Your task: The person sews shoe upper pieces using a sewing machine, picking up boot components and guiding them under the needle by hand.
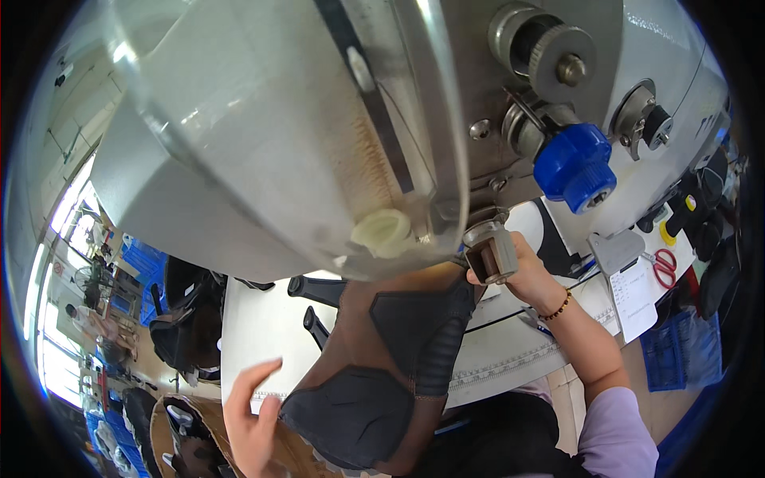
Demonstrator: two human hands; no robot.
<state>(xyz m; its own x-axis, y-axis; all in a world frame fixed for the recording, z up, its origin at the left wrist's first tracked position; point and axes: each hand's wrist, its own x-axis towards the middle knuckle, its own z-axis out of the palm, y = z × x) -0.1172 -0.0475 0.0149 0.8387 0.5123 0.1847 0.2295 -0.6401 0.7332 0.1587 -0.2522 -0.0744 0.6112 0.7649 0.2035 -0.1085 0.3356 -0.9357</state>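
Note:
A brown sheer mesh piece with black padded panels (351,416) hangs from the white sewing machine (239,159) over the table's front edge toward my lap. My left hand (253,418) is beside the piece's lower left panel, thumb and fingers apart, holding nothing. At the piece's upper right edge, my right hand (526,275) is closed by the needle area, a fingertip against the mesh. A clear guard (492,253) hides most of its fingers. Black straps (315,288) stick out from the piece's left side.
The machine head with its blue knob (575,169) looms over the work. Red-handled scissors (664,268) and a paper sheet (633,299) lie at the right. A blue crate (669,354) stands below them. An open cardboard box (171,426) with black pieces stands at the lower left.

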